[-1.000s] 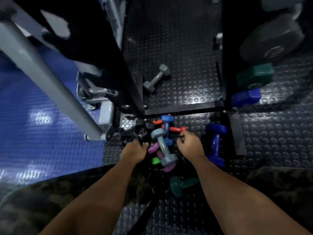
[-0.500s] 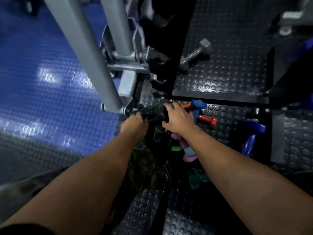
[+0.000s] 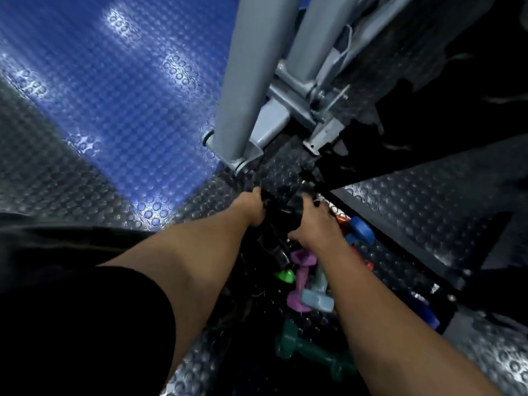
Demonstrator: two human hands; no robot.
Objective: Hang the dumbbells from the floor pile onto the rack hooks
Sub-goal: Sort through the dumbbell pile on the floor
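A pile of small coloured dumbbells lies on the studded floor: a purple dumbbell [image 3: 300, 277], a pale blue dumbbell [image 3: 318, 295], a dark green dumbbell [image 3: 305, 351], a bright green end [image 3: 285, 276] and a blue dumbbell [image 3: 360, 230]. Both hands grip a black dumbbell [image 3: 281, 205] at the far end of the pile. My left hand [image 3: 253, 205] holds its left side, my right hand [image 3: 315, 224] its right side. The black dumbbell is dark and mostly hidden by my fingers.
Grey steel posts [image 3: 241, 81] of a machine frame rise just beyond my hands, with a bracket foot [image 3: 245, 158] on the floor. A raised black studded platform [image 3: 414, 212] lies to the right. Blue studded flooring [image 3: 114, 95] spreads to the left.
My right hand left the coloured dumbbells and joined the left hand on the black dumbbell. The view swung left and closer to the grey posts.
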